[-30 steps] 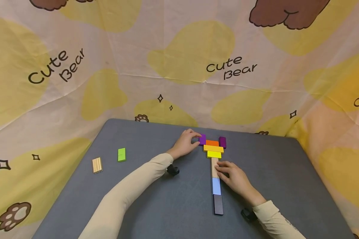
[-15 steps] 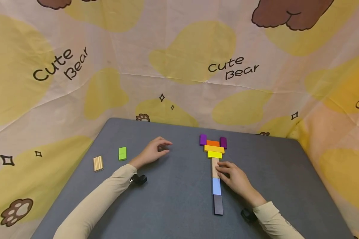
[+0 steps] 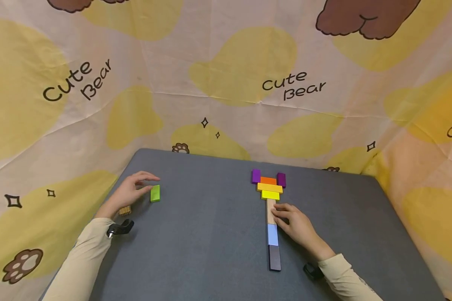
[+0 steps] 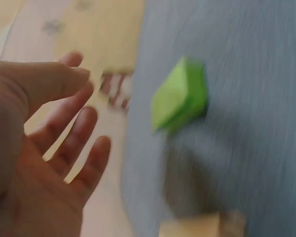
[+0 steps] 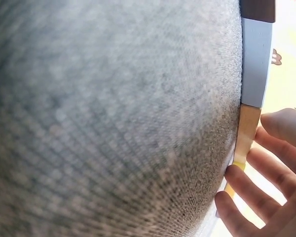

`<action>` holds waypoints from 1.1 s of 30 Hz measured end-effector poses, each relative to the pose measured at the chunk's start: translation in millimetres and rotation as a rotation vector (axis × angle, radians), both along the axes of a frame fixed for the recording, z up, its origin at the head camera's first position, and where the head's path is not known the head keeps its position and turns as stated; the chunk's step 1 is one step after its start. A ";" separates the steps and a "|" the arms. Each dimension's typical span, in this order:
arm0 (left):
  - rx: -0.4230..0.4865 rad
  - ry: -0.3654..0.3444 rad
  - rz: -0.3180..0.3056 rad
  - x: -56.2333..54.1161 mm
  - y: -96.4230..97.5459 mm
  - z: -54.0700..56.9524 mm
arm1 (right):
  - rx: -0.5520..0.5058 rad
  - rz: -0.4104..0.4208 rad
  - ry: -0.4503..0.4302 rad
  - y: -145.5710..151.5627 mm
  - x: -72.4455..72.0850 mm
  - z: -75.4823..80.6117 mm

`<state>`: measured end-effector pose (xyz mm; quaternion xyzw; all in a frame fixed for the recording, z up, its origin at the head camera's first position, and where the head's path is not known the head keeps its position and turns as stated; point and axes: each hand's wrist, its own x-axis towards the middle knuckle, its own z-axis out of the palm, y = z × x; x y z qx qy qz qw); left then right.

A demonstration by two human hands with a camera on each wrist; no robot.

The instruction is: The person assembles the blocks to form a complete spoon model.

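Observation:
In the head view my left hand (image 3: pixel 129 192) hovers just left of a lime green block (image 3: pixel 155 193), fingers spread and holding nothing. The left wrist view shows that block (image 4: pixel 180 96), blurred, apart from the fingers. Partly hidden under my left hand lies a striped wooden block or bundle (image 3: pixel 125 210). My right hand (image 3: pixel 295 223) rests with relaxed fingers at the right side of a natural wood block (image 3: pixel 270 211). That block lies in a line with a light blue block (image 3: pixel 272 235) and a dark grey block (image 3: pixel 274 258).
Beyond the wood block lie a yellow block (image 3: pixel 270 195), an amber block (image 3: pixel 269 187) and an orange block (image 3: pixel 268 180). A violet block (image 3: pixel 255 176) and a dark purple block (image 3: pixel 281 180) flank the orange one. A printed cloth (image 3: pixel 233 75) hangs behind the grey table (image 3: pixel 211 251).
My left hand has left the violet block and swept left across the table to beside the green block. My right hand has stayed at the wood block.

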<state>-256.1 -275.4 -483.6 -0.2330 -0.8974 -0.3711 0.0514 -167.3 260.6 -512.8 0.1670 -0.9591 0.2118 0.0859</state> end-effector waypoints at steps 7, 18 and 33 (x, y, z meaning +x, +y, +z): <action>0.111 -0.044 -0.067 19.5 -65.4 -3.1 | -0.010 0.000 -0.010 -1.4 0.7 0.2; 0.043 -0.258 -0.102 27.7 -100.8 -23.0 | -0.006 0.003 -0.002 -0.4 0.2 -0.2; 0.002 -0.209 -0.106 26.7 -102.0 -27.9 | 0.000 0.002 -0.020 -3.6 1.0 2.7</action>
